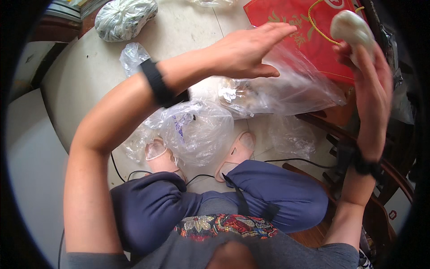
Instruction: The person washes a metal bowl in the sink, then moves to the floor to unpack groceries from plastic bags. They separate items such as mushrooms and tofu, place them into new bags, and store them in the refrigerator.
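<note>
My right hand [373,74] is raised at the upper right, its fingers closed around a pale, whitish bundle [351,28] that is blurred; its contents cannot be told. My left hand [250,50] reaches across the upper middle with its fingers extended and nothing in it. Beneath the left hand lies a large clear plastic bag [285,94] with some indistinct items inside. A red gift bag [322,57] with a yellow cord handle [312,22] and gold markings lies behind both hands. Nearer my feet rests another clear plastic bag [201,131] with purple handwriting.
A knotted whitish bag [126,18] of dark contents sits on the tiled floor [84,70] at the upper left. A small crumpled bag [132,55] lies below it. Black cables [299,160] run past my pink slippers [235,153]. Dark wooden furniture [391,168] stands at the right.
</note>
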Demonstrator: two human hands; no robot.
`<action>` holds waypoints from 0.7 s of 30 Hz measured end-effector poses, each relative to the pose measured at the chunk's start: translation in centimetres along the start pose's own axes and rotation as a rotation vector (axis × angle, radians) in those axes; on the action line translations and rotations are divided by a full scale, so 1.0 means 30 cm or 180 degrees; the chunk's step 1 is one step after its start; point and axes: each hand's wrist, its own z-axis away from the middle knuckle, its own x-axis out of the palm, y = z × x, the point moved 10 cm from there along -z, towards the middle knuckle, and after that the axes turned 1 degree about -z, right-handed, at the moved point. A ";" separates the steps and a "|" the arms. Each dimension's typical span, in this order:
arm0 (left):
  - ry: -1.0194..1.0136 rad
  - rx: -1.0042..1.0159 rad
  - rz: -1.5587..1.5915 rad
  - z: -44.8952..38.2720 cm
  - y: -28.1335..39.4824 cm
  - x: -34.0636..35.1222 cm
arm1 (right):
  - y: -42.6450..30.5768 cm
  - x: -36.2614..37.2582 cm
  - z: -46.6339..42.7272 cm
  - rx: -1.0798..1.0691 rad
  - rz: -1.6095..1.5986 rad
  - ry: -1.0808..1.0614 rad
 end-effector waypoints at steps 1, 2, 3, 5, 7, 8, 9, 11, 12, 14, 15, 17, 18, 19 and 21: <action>-0.0342 -0.0059 -0.0044 -0.018 -0.034 0.072 | 0.084 -0.016 -0.032 0.0184 -0.0306 0.0006; -0.0682 -0.0119 -0.0100 -0.031 -0.068 0.141 | 0.151 -0.001 -0.048 0.0399 -0.0358 -0.0156; -0.1665 -0.0488 0.0043 -0.037 -0.009 0.200 | 0.225 -0.006 -0.037 0.0679 -0.0403 -0.0258; -0.1377 -0.0007 0.0208 0.006 0.067 0.210 | 0.313 0.090 0.001 0.1445 -0.0582 -0.0718; -0.0890 0.0250 0.0300 0.006 0.175 0.139 | 0.350 0.209 0.074 0.1549 -0.0381 -0.1691; -0.0270 0.0239 0.0434 0.000 0.209 0.088 | 0.382 0.273 0.134 0.1902 -0.0344 -0.2198; -0.0046 0.0068 0.0541 0.010 0.221 0.078 | 0.406 0.338 0.203 0.2169 -0.0293 -0.2774; 0.0191 0.0338 0.0894 0.016 0.334 0.072 | 0.415 0.377 0.323 0.2303 0.0122 -0.3304; 0.0193 0.0474 0.0972 0.023 0.385 0.087 | 0.436 0.396 0.358 0.2269 0.0336 -0.3462; 0.0162 0.0515 0.0904 0.054 0.453 0.140 | 0.475 0.454 0.362 0.2037 0.0743 -0.3654; 0.0036 0.0443 0.0858 0.061 0.467 0.141 | 0.497 0.473 0.363 0.1926 0.0924 -0.3655; 0.0028 0.0660 0.1182 0.079 0.455 0.116 | 0.509 0.485 0.340 0.1645 0.1239 -0.3551; 0.0306 0.0664 0.1052 0.082 0.410 0.056 | 0.510 0.475 0.335 0.1537 0.1375 -0.3464; 0.0591 0.0672 0.0980 0.080 0.348 -0.007 | 0.507 0.459 0.333 0.1485 0.1476 -0.3348; 0.1046 -0.0290 -0.0961 0.183 -0.035 -0.147 | 0.518 0.488 0.282 0.1262 0.1442 -0.3339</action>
